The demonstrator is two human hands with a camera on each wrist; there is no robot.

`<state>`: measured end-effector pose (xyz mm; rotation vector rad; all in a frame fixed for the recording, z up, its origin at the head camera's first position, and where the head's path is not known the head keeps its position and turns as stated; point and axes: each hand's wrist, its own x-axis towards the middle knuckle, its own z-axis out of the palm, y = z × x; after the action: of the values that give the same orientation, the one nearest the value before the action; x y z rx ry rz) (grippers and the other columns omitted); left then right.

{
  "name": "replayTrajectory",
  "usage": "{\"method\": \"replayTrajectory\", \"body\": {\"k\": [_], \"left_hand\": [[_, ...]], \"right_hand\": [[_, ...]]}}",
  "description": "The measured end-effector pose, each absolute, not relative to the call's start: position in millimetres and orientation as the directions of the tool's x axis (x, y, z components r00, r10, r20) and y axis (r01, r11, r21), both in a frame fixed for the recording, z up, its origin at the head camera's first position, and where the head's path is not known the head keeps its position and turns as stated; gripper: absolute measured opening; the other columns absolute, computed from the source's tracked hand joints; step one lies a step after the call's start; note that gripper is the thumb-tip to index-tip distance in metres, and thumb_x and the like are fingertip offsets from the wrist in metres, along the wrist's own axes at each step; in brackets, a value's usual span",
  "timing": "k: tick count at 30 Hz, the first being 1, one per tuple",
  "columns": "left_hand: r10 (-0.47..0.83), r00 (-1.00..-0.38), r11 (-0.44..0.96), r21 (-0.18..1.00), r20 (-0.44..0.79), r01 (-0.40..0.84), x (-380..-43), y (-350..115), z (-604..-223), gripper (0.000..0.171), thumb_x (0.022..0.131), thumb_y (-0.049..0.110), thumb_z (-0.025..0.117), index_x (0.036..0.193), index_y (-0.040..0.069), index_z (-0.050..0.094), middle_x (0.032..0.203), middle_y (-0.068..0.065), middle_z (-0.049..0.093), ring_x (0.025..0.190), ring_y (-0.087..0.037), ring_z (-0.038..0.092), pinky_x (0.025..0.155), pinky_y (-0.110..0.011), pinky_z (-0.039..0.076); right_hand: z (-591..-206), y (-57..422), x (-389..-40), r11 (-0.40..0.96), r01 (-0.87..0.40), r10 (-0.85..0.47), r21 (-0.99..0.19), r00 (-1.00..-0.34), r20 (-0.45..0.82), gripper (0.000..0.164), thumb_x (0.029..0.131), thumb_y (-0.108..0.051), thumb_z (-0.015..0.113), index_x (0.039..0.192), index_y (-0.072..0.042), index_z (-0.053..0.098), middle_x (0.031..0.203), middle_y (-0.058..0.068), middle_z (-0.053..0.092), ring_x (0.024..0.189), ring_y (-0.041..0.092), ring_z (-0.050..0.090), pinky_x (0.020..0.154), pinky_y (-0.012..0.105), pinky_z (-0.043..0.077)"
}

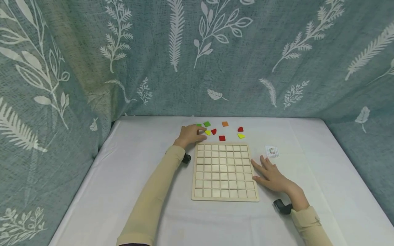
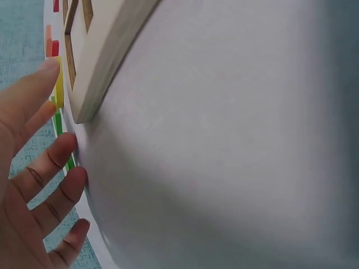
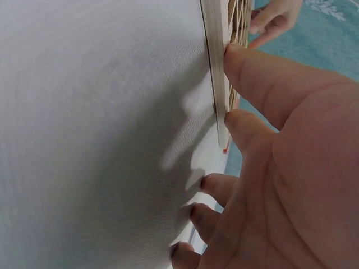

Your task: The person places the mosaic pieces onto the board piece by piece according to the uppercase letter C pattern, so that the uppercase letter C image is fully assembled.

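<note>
At the far left corner of the wooden grid board (image 1: 225, 201), my left hand (image 1: 191, 134) reaches in among small coloured pieces. A fingertip is at a yellow rounded piece (image 1: 208, 132), seen edge-on as a yellow strip (image 2: 59, 84) in the left wrist view. The thumb lies apart from that fingertip, and the other fingers are spread; whether the piece is touched is hard to tell. My right hand (image 1: 273, 176) rests at the board's right side. Its thumb and index finger touch the board's edge (image 3: 216, 67), with the remaining fingers spread above the white cloth.
Beyond the board lie green (image 1: 207, 124), orange (image 1: 225, 124) and red (image 1: 222, 138) squares, red rounded pieces (image 1: 240, 129) and another yellow piece (image 1: 241, 136). A small printed grid card (image 1: 272, 151) lies to the board's right. A patterned curtain (image 1: 197, 85) hangs behind the table.
</note>
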<state>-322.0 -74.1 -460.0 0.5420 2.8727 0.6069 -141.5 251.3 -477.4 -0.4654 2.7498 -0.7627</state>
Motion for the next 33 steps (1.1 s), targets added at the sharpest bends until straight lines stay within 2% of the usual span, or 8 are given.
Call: {"method": "replayTrajectory", "body": {"k": [10,22,33], "left_hand": [[0.429,-0.900,0.834,0.414,-0.072,0.365,-332,-61,-462,0.041,0.085,0.042,0.065,0.121,0.022,0.063,0.090,0.001,0.063,0.082,-0.014,0.053,0.088,-0.041,0.036],[0.428,-0.903,0.831,0.411,-0.046,0.373,-336,-60,-465,0.034,0.083,0.041,0.067,0.112,0.023,0.067,0.087,0.002,0.064,0.081,-0.013,0.055,0.086,-0.039,0.036],[0.448,-0.893,0.828,0.389,-0.030,0.403,-336,-62,-468,0.032,0.083,0.042,0.067,0.109,0.023,0.068,0.086,0.004,0.064,0.080,-0.012,0.056,0.088,-0.038,0.036]], "right_hand": [[-478,252,-138,0.821,-0.223,-0.350,-0.526,-0.924,-0.154,0.062,0.094,-0.038,0.048,0.145,-0.007,0.029,0.148,0.033,0.005,0.135,0.053,-0.002,0.101,0.068,-0.001],[-478,251,-140,0.820,-0.221,-0.355,-0.528,-0.920,-0.166,0.062,0.095,-0.038,0.047,0.146,-0.007,0.028,0.149,0.033,0.004,0.135,0.052,-0.003,0.102,0.068,-0.002],[-476,251,-144,0.828,-0.232,-0.375,-0.510,-0.906,-0.197,0.063,0.095,-0.039,0.046,0.146,-0.008,0.026,0.148,0.033,0.003,0.135,0.052,-0.003,0.101,0.069,-0.002]]}}
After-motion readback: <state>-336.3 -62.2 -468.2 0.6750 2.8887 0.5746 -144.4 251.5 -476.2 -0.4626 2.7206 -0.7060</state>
